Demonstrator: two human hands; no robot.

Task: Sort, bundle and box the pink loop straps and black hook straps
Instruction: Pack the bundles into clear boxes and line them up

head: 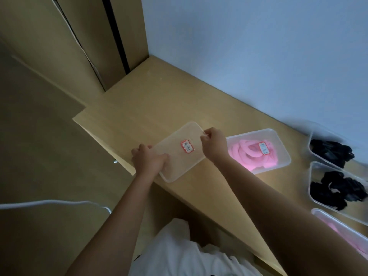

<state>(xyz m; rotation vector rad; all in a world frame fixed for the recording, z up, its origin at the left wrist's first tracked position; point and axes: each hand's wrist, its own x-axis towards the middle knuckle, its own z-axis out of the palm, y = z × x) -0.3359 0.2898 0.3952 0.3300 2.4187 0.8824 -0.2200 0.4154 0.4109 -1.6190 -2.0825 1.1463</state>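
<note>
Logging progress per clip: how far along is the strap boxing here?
Done: pink loop straps sit in an open clear rectangular plastic tub; black hook straps fill two tubs farther right. In hand: left hand and right hand grip a clear labelled plastic lid or box. Left: the tubs stand uncovered.

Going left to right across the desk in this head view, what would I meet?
left hand → labelled clear container → right hand → clear box of pink straps → farther pile of black straps

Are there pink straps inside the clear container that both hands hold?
No: the clear container looks empty, and the pink straps lie in the box beside it.
</note>
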